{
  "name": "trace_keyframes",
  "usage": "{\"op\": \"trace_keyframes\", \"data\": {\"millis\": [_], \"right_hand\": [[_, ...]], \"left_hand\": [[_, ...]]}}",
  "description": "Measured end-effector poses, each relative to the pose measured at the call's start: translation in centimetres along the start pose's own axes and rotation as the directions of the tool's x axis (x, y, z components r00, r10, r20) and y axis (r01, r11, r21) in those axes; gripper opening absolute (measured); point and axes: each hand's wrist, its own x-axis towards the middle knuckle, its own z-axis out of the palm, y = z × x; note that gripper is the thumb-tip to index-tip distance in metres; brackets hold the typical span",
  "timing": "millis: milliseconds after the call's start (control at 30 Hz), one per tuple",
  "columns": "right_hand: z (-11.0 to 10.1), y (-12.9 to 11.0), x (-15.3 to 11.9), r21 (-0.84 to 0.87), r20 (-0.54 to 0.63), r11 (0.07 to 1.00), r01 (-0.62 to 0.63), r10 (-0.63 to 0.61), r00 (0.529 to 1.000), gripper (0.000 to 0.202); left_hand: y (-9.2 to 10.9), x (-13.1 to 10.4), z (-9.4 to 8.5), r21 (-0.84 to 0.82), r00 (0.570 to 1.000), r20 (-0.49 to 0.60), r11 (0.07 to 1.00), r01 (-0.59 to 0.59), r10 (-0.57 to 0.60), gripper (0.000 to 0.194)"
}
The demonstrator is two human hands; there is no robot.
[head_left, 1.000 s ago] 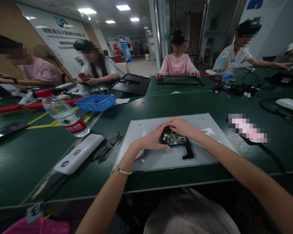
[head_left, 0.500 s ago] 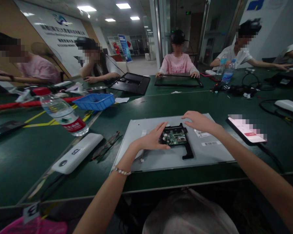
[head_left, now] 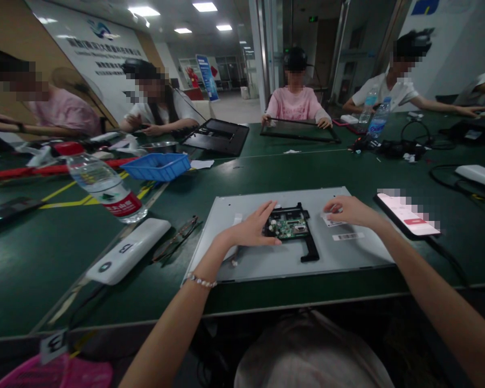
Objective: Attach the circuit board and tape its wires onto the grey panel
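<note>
A flat grey display panel lies on the green table in front of me. Near its middle sits a black plastic bracket carrying a green circuit board. My left hand is open at the board's left side, fingers stretched and thumb along its lower edge. Over the panel's right part my right hand is closed, its fingers curled together above a white label. What those fingers hold, if anything, is hidden. A second barcode label shows just below that hand.
Left of the panel lie eyeglasses, a white power bank, a water bottle and a blue tray. A phone lies at the right. Across the table a person holds a black frame; several other people sit around.
My right hand has moved right, from the board's upper right corner to the white label, and its fingers have curled in. My left hand stays put. The person opposite has shifted the black frame slightly.
</note>
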Motion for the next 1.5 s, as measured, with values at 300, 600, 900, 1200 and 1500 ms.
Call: {"op": "trace_keyframes", "data": {"millis": [300,600,900,1200,1500], "right_hand": [[0.7,0.0,0.0,0.138,-0.027,0.990,-0.007,0.011,1.000,0.019],[1.5,-3.0,-0.6,0.491,0.202,0.866,-0.093,-0.009,0.979,0.017],[3.5,-3.0,0.1,0.432,0.001,0.901,0.031,-0.035,0.999,0.016],[3.6,-3.4,-0.5,0.418,-0.057,0.908,0.024,-0.001,0.998,0.022],[4.4,-3.2,-0.4,0.382,-0.115,0.921,0.072,-0.030,0.993,0.018]], "left_hand": [[-0.3,0.0,0.2,0.002,1.000,-0.014,1.000,-0.015,0.015,0.113],[-0.1,0.0,0.1,0.008,1.000,0.002,1.000,0.011,-0.011,0.113],[-0.3,0.0,0.2,-0.006,1.000,-0.014,1.000,-0.011,0.011,0.112],[0.0,0.0,0.3,0.049,1.000,0.008,0.999,0.012,-0.013,0.113],[5.7,1.5,-1.0,0.161,0.958,-0.113,0.957,-0.244,0.263,0.041]]}}
